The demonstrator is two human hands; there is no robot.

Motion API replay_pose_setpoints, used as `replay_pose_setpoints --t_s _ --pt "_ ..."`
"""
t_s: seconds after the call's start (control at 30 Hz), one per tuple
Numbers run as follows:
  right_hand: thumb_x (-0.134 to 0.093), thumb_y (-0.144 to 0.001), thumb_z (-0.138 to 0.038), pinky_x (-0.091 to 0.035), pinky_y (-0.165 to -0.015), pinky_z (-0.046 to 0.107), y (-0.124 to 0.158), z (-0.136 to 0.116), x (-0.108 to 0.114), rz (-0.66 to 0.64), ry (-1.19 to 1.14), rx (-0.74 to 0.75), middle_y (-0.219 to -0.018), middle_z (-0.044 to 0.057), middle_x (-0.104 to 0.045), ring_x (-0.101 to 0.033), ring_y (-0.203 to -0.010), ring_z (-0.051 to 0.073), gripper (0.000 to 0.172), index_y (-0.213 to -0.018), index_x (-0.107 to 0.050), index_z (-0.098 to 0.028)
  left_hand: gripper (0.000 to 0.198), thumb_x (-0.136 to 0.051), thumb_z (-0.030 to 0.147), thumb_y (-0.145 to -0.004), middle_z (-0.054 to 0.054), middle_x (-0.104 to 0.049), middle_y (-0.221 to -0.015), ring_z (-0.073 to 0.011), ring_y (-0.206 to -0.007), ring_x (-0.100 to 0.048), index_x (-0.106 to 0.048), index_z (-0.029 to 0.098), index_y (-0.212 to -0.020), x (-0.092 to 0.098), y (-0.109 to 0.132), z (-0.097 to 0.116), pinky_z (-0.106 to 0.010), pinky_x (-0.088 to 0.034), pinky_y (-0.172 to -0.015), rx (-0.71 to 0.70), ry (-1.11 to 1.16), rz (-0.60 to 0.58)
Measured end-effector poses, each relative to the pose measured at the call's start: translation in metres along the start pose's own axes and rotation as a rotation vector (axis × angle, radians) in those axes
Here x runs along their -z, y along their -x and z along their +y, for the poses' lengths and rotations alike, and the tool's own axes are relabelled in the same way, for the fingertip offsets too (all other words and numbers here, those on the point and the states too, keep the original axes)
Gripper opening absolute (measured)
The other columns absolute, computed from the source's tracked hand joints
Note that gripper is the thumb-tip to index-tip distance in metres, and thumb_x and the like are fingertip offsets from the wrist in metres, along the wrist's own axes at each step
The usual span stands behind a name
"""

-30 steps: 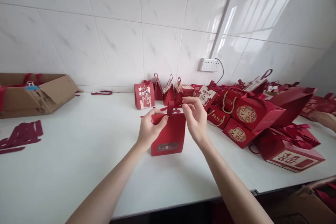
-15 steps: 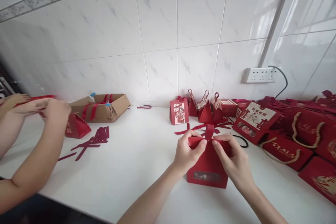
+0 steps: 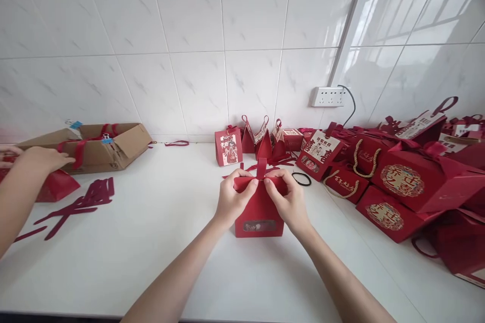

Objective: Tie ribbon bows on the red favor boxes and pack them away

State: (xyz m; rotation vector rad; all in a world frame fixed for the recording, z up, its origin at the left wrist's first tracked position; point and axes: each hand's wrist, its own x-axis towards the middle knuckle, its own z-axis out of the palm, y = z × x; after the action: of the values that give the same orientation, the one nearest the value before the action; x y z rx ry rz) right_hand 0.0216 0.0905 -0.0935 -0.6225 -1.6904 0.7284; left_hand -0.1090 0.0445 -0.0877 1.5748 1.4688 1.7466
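Observation:
A red gift box (image 3: 259, 212) with a small clear window low on its front stands upright on the white table. My left hand (image 3: 235, 197) pinches the left part of its top edge, thumb in front and fingers behind. The right part of that edge is gripped the same way by my right hand (image 3: 286, 199). Between my thumbs a dark red ribbon loop (image 3: 261, 168) sticks up from the top. Fingers behind the box are partly hidden. Loose ribbon strips lie just beyond it, along with a black ring-shaped band (image 3: 301, 178).
Several finished-looking red boxes (image 3: 229, 147) stand by the tiled wall. Many more red boxes (image 3: 401, 180) are piled at the right. At left, a cardboard box (image 3: 129, 146) holds ribbons near cut ribbon strips (image 3: 85, 202). A co-worker's hand (image 3: 45, 161) touches another red box (image 3: 60, 186).
My view has turned to the right, so more of the right pile shows. Both my hands still pinch the box top. The co-worker's hands have lowered onto their red box.

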Motion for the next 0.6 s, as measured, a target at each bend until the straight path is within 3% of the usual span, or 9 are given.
replay_pose_setpoints --t_s 0.17,0.23,0.3,0.4,0.43,0.5,0.6 --pt "-0.052 -0.085 -0.031 -0.047 -0.070 0.027 0.001 0.001 0.000 0.001 0.023 0.005 -0.080 0.001 -0.062 -0.058 -0.075 0.016 0.012 -0.081 -0.055 -0.021 0.022 -0.063 0.039 -0.075 -0.002 -0.062 -0.079 -0.0145 -0.075 -0.057 -0.058 0.019 -0.081 0.006 -0.007 -0.002 -0.026 -0.045 -0.070 -0.009 0.128 -0.016" --pt "-0.052 -0.086 -0.033 -0.047 -0.069 0.026 0.002 0.002 0.001 -0.001 0.036 -0.002 -0.081 0.001 -0.063 -0.058 -0.075 0.016 0.012 -0.082 -0.055 -0.021 0.030 -0.064 0.048 -0.071 -0.001 -0.059 -0.074 -0.0135 -0.069 -0.055 -0.057 0.019 -0.076 0.024 -0.018 0.005 -0.026 -0.045 -0.066 -0.052 0.330 0.138" --pt "-0.052 -0.086 -0.034 -0.047 -0.069 0.026 0.003 0.004 0.001 -0.008 0.040 0.000 -0.082 0.001 -0.063 -0.059 -0.076 0.016 0.013 -0.082 -0.055 -0.022 0.046 -0.056 0.061 -0.070 0.003 -0.043 -0.053 -0.0100 -0.051 -0.045 -0.044 0.019 -0.055 0.051 -0.029 0.019 -0.025 -0.041 -0.055 -0.114 0.587 0.369" --pt "-0.052 -0.086 -0.034 -0.047 -0.070 0.026 0.003 0.006 0.001 -0.014 0.035 0.013 -0.083 0.001 -0.063 -0.059 -0.078 0.016 0.013 -0.082 -0.055 -0.022 0.061 -0.037 0.068 -0.075 0.006 -0.015 -0.040 -0.0070 -0.037 -0.022 -0.018 0.020 -0.043 0.082 -0.037 0.041 -0.024 -0.033 -0.045 -0.161 0.723 0.444" --pt "-0.052 -0.086 -0.033 -0.046 -0.070 0.026 0.003 0.006 0.001 -0.009 0.034 0.015 -0.083 0.001 -0.063 -0.059 -0.078 0.016 0.012 -0.082 -0.055 -0.022 0.060 -0.038 0.064 -0.077 0.006 -0.016 -0.040 -0.0071 -0.037 -0.022 -0.019 0.020 -0.042 0.084 -0.037 0.045 -0.024 -0.032 -0.044 -0.177 0.663 0.438" --pt "-0.052 -0.086 -0.032 -0.046 -0.071 0.026 0.003 0.006 0.001 0.000 0.034 0.020 -0.083 0.001 -0.063 -0.058 -0.078 0.016 0.011 -0.083 -0.055 -0.022 0.049 -0.047 0.052 -0.078 0.004 -0.033 -0.044 -0.0090 -0.043 -0.036 -0.034 0.019 -0.045 0.075 -0.035 0.045 -0.025 -0.036 -0.049 -0.189 0.398 0.374" --pt "-0.052 -0.086 -0.031 -0.046 -0.074 0.027 0.002 0.005 0.001 0.012 0.025 0.048 -0.083 0.001 -0.063 -0.058 -0.079 0.016 0.010 -0.084 -0.055 -0.021 0.016 -0.058 0.035 -0.076 -0.002 -0.061 -0.080 -0.0147 -0.076 -0.057 -0.059 0.019 -0.078 0.042 -0.026 0.030 -0.027 -0.045 -0.071 -0.210 -0.092 0.128"
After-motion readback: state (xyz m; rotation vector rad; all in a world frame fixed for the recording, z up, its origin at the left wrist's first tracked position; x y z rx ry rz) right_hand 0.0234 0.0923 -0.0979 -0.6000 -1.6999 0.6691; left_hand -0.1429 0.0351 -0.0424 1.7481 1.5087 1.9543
